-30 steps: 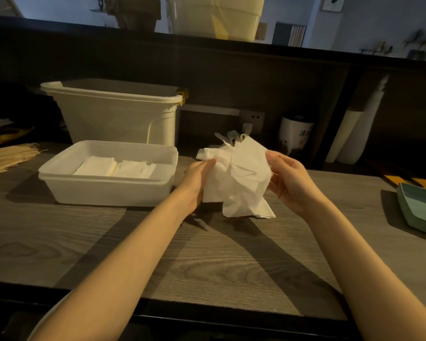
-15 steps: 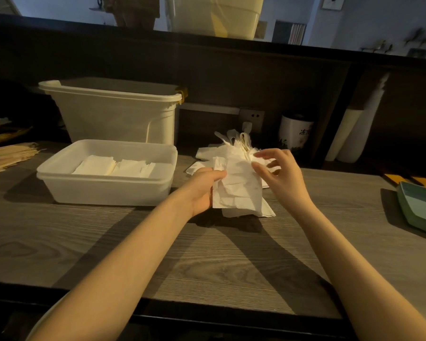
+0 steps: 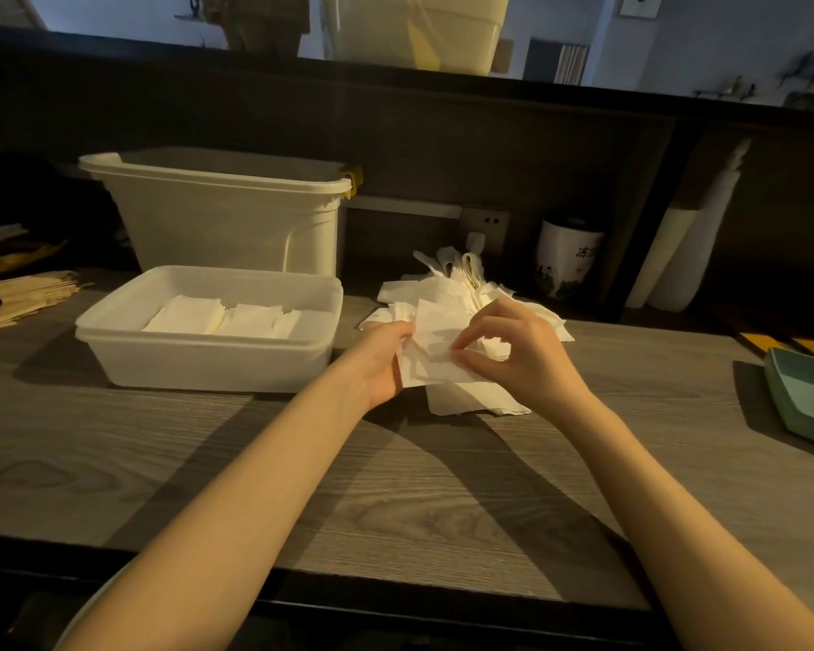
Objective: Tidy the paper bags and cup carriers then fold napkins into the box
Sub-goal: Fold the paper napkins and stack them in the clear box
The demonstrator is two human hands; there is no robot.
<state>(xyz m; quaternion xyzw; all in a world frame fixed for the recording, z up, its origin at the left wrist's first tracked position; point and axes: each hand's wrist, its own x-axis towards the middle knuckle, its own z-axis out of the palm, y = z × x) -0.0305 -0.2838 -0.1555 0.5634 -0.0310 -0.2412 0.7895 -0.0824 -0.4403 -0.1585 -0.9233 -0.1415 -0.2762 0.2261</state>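
Observation:
A white napkin (image 3: 431, 357) is held just above the wooden counter, partly folded. My left hand (image 3: 380, 359) grips its left edge, and my right hand (image 3: 513, 352) pinches its right side with thumb and forefinger. Behind and beneath it lies a loose pile of white napkins (image 3: 461, 293). To the left stands a shallow white plastic box (image 3: 208, 364) holding a few folded napkins (image 3: 222, 319).
A tall white bin (image 3: 222, 218) stands behind the box. Brown paper bags (image 3: 24, 296) lie at the far left. A white printed jar (image 3: 566, 256) and a stack of white cups (image 3: 687, 246) stand at the back right. A green tray (image 3: 804, 397) sits at the right edge.
The napkin has been lowered from an open, lifted sheet and folded smaller; my right hand moved left onto it, toward my left hand.

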